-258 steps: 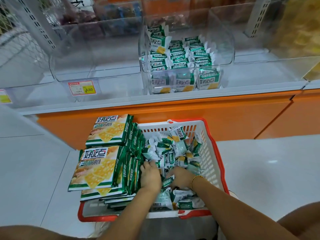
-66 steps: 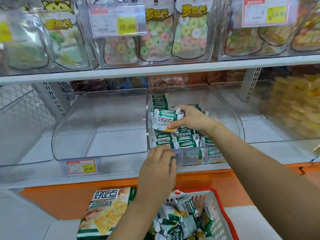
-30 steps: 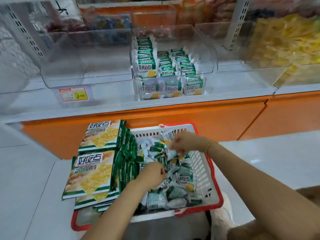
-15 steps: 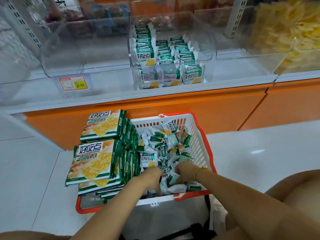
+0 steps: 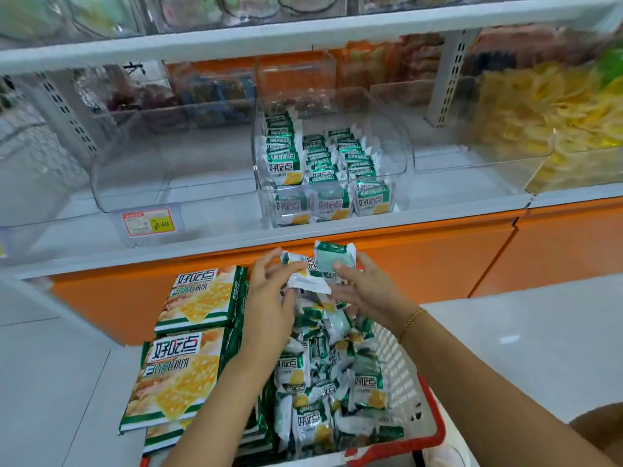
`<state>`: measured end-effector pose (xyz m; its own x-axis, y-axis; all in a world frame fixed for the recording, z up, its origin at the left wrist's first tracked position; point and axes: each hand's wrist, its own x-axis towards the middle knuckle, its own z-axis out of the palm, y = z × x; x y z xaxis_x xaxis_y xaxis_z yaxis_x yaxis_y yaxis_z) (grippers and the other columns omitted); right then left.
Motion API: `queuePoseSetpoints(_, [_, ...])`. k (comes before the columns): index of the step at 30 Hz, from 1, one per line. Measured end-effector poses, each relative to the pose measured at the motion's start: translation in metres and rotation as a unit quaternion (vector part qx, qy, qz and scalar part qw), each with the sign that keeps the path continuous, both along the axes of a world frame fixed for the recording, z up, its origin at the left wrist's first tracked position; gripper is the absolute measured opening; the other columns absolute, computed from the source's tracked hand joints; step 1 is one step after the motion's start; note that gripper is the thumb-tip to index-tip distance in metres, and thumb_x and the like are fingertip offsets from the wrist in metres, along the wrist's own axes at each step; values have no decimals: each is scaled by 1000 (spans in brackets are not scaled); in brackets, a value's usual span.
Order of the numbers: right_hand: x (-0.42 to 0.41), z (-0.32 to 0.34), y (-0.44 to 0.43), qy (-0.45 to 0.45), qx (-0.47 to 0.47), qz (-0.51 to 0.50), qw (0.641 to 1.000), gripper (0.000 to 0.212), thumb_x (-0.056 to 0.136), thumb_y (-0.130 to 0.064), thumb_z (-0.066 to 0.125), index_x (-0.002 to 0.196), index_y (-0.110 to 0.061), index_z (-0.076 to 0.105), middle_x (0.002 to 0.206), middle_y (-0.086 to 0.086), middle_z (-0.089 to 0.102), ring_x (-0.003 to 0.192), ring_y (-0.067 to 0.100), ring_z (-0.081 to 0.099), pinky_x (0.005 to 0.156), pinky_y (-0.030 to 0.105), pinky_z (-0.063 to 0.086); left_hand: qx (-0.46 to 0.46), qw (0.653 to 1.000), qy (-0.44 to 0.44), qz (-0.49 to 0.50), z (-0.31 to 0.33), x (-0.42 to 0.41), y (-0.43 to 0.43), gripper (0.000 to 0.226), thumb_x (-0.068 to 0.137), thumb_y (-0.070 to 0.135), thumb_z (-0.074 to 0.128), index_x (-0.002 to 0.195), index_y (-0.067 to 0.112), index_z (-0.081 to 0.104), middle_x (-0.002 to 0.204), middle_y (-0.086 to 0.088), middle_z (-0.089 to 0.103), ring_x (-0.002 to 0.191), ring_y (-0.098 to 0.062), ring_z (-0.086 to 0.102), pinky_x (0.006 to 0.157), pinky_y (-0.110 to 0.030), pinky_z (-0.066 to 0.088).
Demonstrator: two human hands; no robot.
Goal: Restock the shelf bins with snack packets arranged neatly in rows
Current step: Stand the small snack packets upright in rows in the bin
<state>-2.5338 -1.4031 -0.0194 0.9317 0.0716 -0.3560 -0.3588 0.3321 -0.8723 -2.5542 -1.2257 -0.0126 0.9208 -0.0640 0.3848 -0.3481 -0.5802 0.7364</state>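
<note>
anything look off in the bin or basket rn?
Nothing damaged or spilled. The clear bin holds three tidy rows, but the left row stands taller than the other two. Packets in the basket lie jumbled. Both hands hold packets.

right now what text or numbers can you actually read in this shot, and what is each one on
"好吃点": large flat packs stacked at the basket's left side.
"好吃点": small snack packets in the basket and in the clear shelf bin.
"8.60": yellow patch of the price tag on the neighbouring bin; its small print is unreadable.
Second line on the large packs: too blurred to read surely.
Packets in the left hand and right hand: print unreadable.
</note>
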Motion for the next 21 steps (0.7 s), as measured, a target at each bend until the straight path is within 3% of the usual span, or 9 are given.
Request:
queuePoseSetpoints(2, [4,17,9,-62,30,-15,998,42,91,-19,64,118,-30,34,104,0,61,78,11,72,64,22,56,-43,999,0,14,12,6,2,57,86,-11,57,115,38,61,138,10,39,117,-5,45,89,-6,39])
queuePoseSetpoints(5, [6,36,18,-143,-2,-44,989,30,88,-15,67,110,-19,47,105,9,70,89,20,72,72,24,57,-187,979,80,-11,25,9,0,60,88,-12,51,113,42,62,139,11,47,123,-7,48,87,-6,43])
queuePoseSetpoints(7, [6,43,20,-189,-33,-68,979,26,87,-13,68,100,-28,51,101,3,72,90,20,71,70,24,57,-333,928,163,-37,32,11,-2,55,90,-9,45,108,36,70,137,10,52,120,-1,50,94,-23,47])
queuePoseSetpoints(10, [5,52,23,-237,-101,-80,963,34,83,-10,71,88,-39,54,109,3,67,93,21,69,70,36,59,-477,847,230,-41,35,13,-4,31,93,8,49,100,23,76,129,6,60,116,-5,55,92,-32,45])
queuePoseSetpoints(13, [4,58,29,-288,-149,-59,944,44,79,-3,73,87,-43,58,104,-18,66,94,9,66,72,34,59,-514,826,228,25,34,17,-6,16,82,14,65,97,18,69,111,-4,67,104,-18,62,84,-34,48])
queuePoseSetpoints(16, [1,60,32,-295,-140,-30,945,42,82,3,68,94,-36,62,103,-21,68,85,8,69,66,25,56,-527,810,252,53,34,22,-6,39,77,8,70,112,19,58,127,-11,58,112,-22,58,84,-30,45])
queuePoseSetpoints(17, [0,61,32,-295,-135,-21,946,43,83,6,64,96,-34,63,109,-17,68,88,9,69,66,24,55,-528,805,266,54,36,23,-6,53,73,9,72,122,17,52,134,-12,53,114,-21,56,83,-27,44])
queuePoseSetpoints(19, [0,63,28,-311,-144,-5,940,52,83,13,56,97,-35,65,128,-16,58,106,7,63,72,21,52,-525,797,292,50,38,24,-5,76,70,10,73,138,6,39,138,-18,48,106,-19,56,66,-23,50])
queuePoseSetpoints(21, [0,66,24,-333,-162,12,929,57,81,18,51,98,-35,66,136,-18,49,124,3,51,85,24,51,-501,808,308,37,40,23,-3,69,76,10,72,135,-4,41,128,-24,53,94,-21,60,57,-27,54])
